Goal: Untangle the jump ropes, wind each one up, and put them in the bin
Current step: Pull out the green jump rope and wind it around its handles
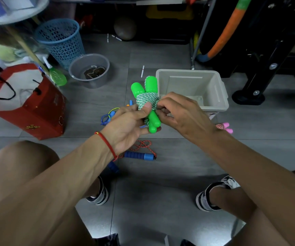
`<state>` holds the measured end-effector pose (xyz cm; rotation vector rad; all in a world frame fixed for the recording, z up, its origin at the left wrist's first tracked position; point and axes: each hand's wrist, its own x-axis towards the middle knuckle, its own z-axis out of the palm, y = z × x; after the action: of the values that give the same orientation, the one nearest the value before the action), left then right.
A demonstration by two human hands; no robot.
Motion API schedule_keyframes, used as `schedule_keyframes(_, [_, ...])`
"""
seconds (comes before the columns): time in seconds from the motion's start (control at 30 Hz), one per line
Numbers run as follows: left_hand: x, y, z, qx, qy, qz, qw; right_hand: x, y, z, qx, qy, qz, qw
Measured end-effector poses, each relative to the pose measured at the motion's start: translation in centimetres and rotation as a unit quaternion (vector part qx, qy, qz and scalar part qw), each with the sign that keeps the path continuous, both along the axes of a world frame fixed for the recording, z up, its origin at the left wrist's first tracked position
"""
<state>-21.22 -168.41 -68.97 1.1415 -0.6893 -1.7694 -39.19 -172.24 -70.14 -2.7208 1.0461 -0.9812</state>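
A green-handled jump rope [147,96] is held up over the floor, its green-white cord wound tight around both handles. My left hand [129,123] grips the bundle from below with the thumb pressed on the coils. My right hand [178,110] pinches the cord at the right side of the coils. Just behind stands the beige bin [214,86]. On the floor lie a red cord with blue handles [137,154], a thin blue rope [107,116] partly hidden by my left hand, and a wound pink-handled rope [225,127] to the right.
A red paper bag [33,110] stands at left, with a grey bowl [90,71] and a blue mesh basket [61,41] behind it. Black stand legs [249,93] and a foam-covered hoop [226,32] sit at the back right. My knees and shoes frame the grey tiled floor.
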Motion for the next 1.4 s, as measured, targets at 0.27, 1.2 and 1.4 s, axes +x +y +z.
schedule_keyframes(0.27, [0.9,-0.3,0.7,0.026,0.060,-0.019,0.998,0.6,0.6,0.8,0.217,-0.192,-0.014,0.957])
schedule_keyframes(1.2, [1.6,-0.6,2.1,-0.035,0.020,-0.056,0.998,0.8,3.5,1.9,0.267,-0.286,-0.065,0.918])
schedule_keyframes(1.4, [1.6,-0.7,2.0,-0.054,0.040,-0.050,0.997,0.8,3.9,2.2,0.210,-0.230,-0.062,0.948])
